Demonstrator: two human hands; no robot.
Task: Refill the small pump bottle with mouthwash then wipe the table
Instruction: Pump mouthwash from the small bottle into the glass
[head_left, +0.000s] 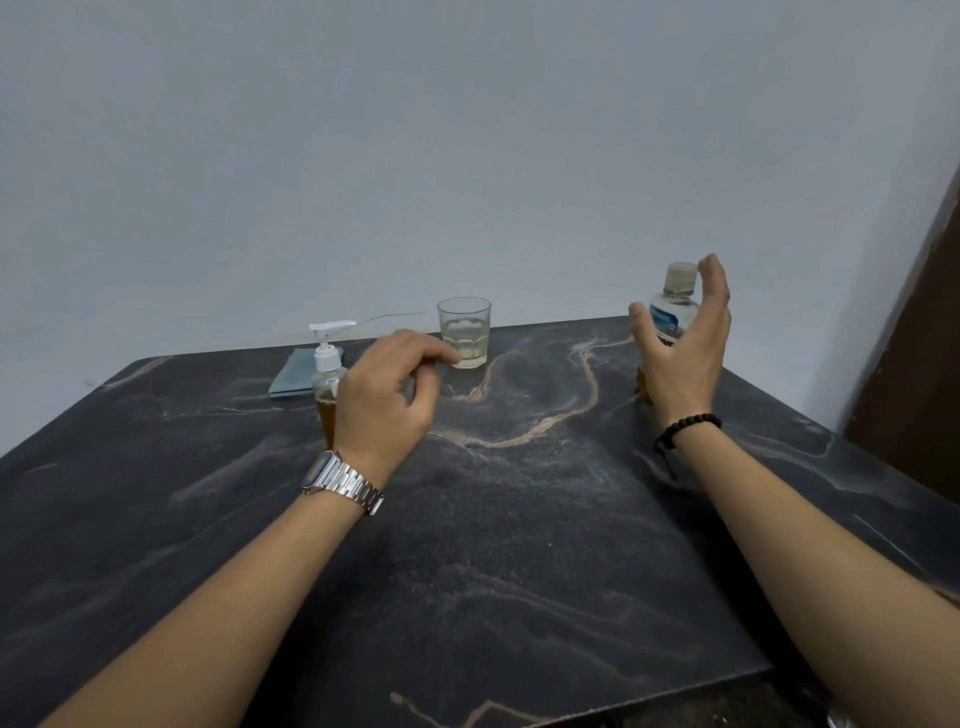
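1. Hands first: the right hand (680, 358) is spread wide, thumb to one side and fingers to the other, cupped about the clear plastic mouthwash bottle with the beige screw cap and blue label (672, 306). Whether skin touches plastic cannot be told; the fingers are not curled tight on it.

2. That bottle stands upright near the far right edge of the dark marbled table (519, 545), its long axis vertical, directly beyond the right palm. Judged from this, the right hand is far the nearer and need only close sideways across the body.

3. The left hand (395, 395) hovers with fingers loosely curled, holding nothing.

4. Just behind the left hand stands the small clear pump bottle with the white pump head (327, 374), upright, amber liquid in its lower part, pump apparently on.

5. A faceted drinking glass (464, 332) with a little pale liquid stands between the two bottles, farther back.

6. A folded grey-blue cloth (293, 376) lies flat beyond the pump bottle, for the wiping to come.
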